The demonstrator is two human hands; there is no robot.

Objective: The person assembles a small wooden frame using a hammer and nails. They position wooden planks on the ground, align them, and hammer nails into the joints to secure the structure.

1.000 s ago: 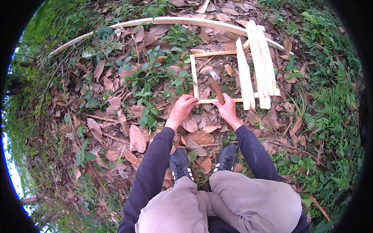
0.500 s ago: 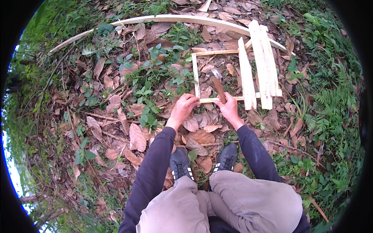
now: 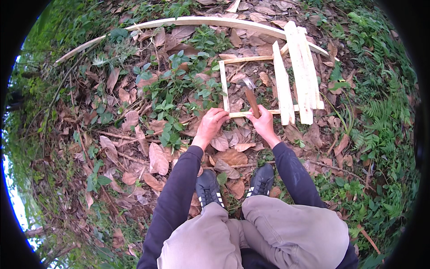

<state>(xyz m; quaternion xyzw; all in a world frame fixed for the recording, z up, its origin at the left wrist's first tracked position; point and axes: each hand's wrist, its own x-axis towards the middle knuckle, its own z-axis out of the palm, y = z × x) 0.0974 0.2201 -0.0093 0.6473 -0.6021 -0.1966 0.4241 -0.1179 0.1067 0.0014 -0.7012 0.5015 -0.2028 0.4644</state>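
Note:
My right hand is closed round the wooden handle of a hammer, whose metal head points away from me. Its thumb is beside the near rail of a wooden frame, a rectangle of thin pale strips on the ground. At the frame's near left corner, my left hand has its fingers pinched together on the wood. Whether a nail is between those fingers is too small to tell. Across the frame's right part lie several rough pale boards, with a narrower board just left of them.
A long, thin wooden strip lies beyond the frame and runs under the boards' far ends. Dry brown leaves and low green plants cover the ground. My shoes are close below my hands. Ferns grow on the right.

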